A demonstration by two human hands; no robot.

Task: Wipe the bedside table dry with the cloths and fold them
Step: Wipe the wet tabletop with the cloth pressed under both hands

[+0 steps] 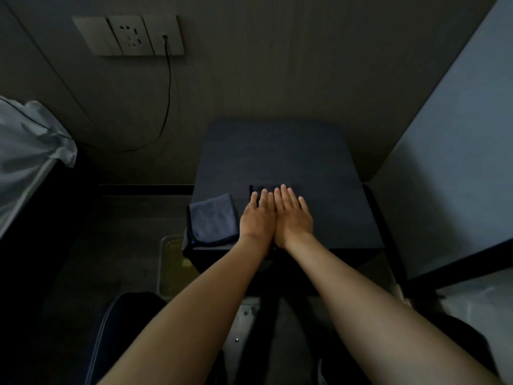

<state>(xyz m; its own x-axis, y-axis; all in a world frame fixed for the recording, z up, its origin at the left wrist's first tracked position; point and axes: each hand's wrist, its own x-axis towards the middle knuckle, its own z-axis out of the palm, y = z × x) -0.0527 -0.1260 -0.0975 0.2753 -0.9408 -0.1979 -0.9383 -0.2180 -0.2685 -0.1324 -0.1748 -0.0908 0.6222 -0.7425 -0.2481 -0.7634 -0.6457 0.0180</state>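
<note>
The dark bedside table (277, 154) stands against the wall in the middle of the view. A folded blue-grey cloth (212, 218) lies on its front left corner, slightly over the edge. My left hand (258, 218) and my right hand (293, 216) lie flat, side by side and touching, palms down on a second dark cloth (262, 188). Only that cloth's far edge shows beyond my fingertips; the rest is hidden under my hands. Neither hand grips anything.
A wall socket panel (130, 34) with a plugged-in black cable (168, 107) is at the upper left. A bed with pale bedding (27, 151) is on the left, a light blue panel (458, 162) on the right. A clear bin (172, 268) sits below the table's left side.
</note>
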